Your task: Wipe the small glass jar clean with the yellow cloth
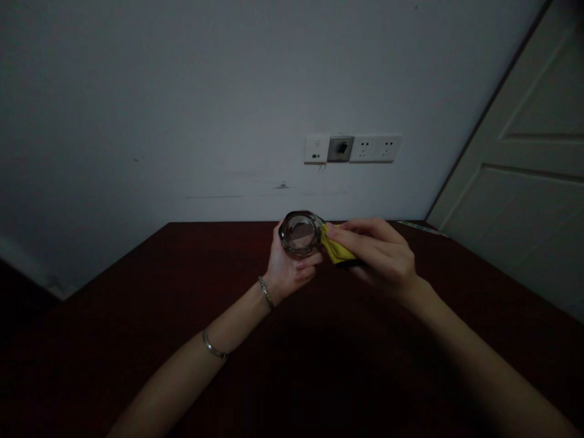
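A round, see-through glass dish that looks like an ashtray (301,233) is held up above the dark red table, tilted so that one round face points at me. My left hand (292,267) grips it from below and the left, its fingers curled by the lower edge. In my right hand (381,252) a folded yellow cloth (336,246) is pinched between thumb and fingers. The cloth touches the right side of the glass, or lies right beside it. Part of the cloth's underside looks dark.
The dark red table (205,261) reaches back to a pale wall (205,109). On that wall sits a row of sockets and switch plates (353,149). A panelled door (524,152) stands at the right. A thin, flat patterned strip (422,227) lies near the back right edge.
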Available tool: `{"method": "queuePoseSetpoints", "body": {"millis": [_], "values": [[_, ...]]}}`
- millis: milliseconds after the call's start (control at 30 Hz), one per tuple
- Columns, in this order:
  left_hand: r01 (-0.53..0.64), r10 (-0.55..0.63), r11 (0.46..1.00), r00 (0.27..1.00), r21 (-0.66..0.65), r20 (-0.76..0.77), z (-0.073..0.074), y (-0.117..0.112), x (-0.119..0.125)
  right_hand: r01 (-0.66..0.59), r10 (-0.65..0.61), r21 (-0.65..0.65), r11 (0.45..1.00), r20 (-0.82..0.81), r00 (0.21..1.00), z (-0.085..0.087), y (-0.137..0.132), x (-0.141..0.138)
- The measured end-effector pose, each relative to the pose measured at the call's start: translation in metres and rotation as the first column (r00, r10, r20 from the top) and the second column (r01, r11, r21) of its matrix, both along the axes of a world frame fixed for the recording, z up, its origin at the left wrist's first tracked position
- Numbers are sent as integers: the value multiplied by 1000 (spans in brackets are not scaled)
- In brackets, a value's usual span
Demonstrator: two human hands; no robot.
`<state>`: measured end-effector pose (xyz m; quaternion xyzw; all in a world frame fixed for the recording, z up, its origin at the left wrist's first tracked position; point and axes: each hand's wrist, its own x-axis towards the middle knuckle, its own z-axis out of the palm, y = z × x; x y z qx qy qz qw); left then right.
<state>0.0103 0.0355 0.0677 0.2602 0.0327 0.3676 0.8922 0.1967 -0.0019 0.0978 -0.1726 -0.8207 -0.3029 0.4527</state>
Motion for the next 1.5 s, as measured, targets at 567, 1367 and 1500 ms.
{"method": "queuePoseSetpoints", "body": {"millis": [567,1367,1500], "values": [[-134,121,990,971,-51,-204,-4,12,6,10,-23,67,998,192,981,-12,-1,-14],[-304,322,947,889,104,-326,0,0,24,-6,-5,39,999,259,966,-18,-1,-25],[-353,386,922,858,159,-338,-3,1,24,7,-14,28,1000,258,966,-17,-3,-26]]}}
